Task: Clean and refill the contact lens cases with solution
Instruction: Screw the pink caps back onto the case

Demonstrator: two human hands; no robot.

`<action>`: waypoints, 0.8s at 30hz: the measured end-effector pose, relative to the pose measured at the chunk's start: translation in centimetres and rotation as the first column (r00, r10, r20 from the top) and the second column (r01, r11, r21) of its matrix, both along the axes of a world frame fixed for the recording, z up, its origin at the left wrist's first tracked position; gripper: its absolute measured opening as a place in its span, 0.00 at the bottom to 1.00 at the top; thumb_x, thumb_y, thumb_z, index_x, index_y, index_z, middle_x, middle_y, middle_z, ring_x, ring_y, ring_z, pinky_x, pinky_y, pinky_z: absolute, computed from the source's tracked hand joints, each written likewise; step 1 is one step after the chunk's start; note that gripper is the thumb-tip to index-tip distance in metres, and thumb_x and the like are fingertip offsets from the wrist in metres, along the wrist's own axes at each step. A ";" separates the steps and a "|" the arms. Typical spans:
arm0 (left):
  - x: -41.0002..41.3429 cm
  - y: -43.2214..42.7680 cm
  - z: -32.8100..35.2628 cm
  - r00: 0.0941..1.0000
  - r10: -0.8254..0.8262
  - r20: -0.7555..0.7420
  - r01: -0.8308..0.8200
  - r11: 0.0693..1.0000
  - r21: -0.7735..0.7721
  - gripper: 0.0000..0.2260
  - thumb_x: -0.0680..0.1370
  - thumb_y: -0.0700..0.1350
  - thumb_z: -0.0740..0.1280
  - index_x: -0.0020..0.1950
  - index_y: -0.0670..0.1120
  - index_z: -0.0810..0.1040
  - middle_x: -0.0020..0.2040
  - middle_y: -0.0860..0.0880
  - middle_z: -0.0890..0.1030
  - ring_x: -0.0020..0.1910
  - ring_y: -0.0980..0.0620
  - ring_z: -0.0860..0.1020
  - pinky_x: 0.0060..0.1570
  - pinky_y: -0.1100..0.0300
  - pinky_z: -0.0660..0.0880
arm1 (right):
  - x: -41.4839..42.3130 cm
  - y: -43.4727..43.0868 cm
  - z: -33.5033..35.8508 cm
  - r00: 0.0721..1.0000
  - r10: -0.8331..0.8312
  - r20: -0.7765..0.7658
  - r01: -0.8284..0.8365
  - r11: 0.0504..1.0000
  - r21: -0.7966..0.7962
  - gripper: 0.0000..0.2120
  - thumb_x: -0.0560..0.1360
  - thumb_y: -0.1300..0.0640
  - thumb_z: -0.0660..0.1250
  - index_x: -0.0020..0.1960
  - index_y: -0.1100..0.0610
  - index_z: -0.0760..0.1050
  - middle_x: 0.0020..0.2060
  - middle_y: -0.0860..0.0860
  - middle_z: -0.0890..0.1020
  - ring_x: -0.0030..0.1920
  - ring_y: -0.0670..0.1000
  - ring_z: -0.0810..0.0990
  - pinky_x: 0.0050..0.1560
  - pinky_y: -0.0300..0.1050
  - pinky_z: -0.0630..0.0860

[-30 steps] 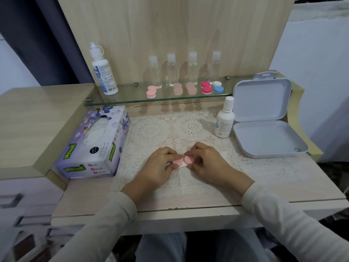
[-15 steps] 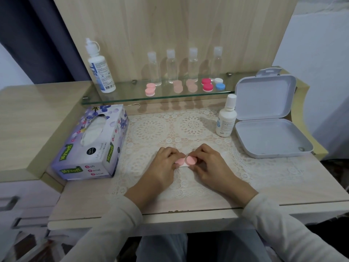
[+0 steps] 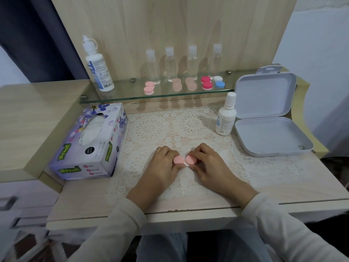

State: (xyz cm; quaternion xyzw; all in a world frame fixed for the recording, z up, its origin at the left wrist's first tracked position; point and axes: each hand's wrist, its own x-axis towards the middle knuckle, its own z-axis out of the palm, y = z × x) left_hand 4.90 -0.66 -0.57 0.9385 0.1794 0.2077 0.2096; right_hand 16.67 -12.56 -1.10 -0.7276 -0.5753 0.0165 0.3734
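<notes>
Pink and small, the contact lens case (image 3: 184,160) lies on the lace mat (image 3: 192,123) just ahead of our wrists. We hold it from both sides: our left hand (image 3: 162,167) pinches the left cap and our right hand (image 3: 209,165) pinches the right, fingers curled round each. Left of us sits a tissue box (image 3: 90,144). To the right, a small solution bottle (image 3: 226,115) stands beside an open white box (image 3: 264,135). Farther back, the glass shelf (image 3: 132,95) carries a large solution bottle (image 3: 98,67), four clear bottles (image 3: 171,63) and more lens cases (image 3: 149,87).

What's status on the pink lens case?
Left hand, right hand each grip one cap of pink plastic twin-cap lens case on white lace mat. Caps on. Nothing blocking.
</notes>
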 end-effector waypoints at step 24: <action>-1.0 0.5 1.4 0.996 -0.079 0.038 0.082 0.994 -0.074 0.14 0.72 0.40 0.70 0.57 0.41 0.79 0.52 0.45 0.79 0.52 0.49 0.77 0.57 0.56 0.72 | 0.0 -0.1 0.4 0.999 -0.014 -0.052 0.014 1.000 0.005 0.09 0.70 0.64 0.69 0.50 0.62 0.79 0.42 0.51 0.72 0.41 0.51 0.73 0.43 0.46 0.73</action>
